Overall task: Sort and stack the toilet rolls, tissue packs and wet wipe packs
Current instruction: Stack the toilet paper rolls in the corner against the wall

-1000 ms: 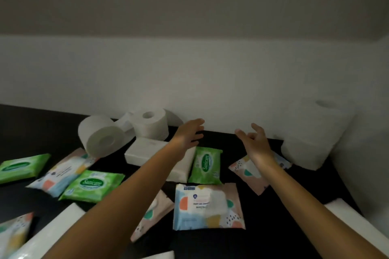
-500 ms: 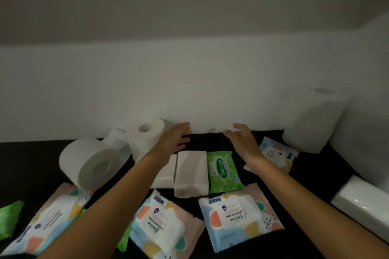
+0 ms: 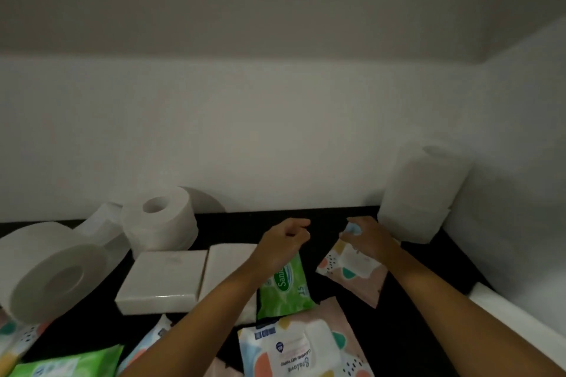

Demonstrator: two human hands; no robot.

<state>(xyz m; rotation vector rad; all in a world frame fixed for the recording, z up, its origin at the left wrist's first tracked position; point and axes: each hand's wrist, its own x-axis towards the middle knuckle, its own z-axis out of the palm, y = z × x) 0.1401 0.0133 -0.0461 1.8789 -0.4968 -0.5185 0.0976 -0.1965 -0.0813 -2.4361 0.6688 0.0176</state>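
A black table [image 3: 343, 217] runs back to a white wall [image 3: 275, 131]. A side wall [image 3: 520, 162] closes the corner on the right. The room is dim.

In that corner stands a roll stack [image 3: 422, 193], against both walls. At far left a big roll [image 3: 46, 272] lies on its side. Behind it an upright roll [image 3: 159, 220] stands near the back wall, with loose paper [image 3: 101, 223] trailing between them. Two white tissue packs [image 3: 162, 278] lie side by side in the middle, touching.

The left hand [image 3: 281, 245] hangs over the far end of a green pack [image 3: 288, 288], fingers loosely curled with nothing in them; whether it touches the pack I cannot tell. The right hand [image 3: 370, 239] curls round the far end of a patterned pack [image 3: 352, 272], a blue corner showing at its fingertips.

A front pack [image 3: 300, 349] lies nearest the viewer, just beside the green pack. More wipe packs [image 3: 67, 364] crowd the lower left. A long white pack [image 3: 505, 315] lies along the right edge. Bare black table shows between the hands and the back wall, and between the patterned pack and the right edge.
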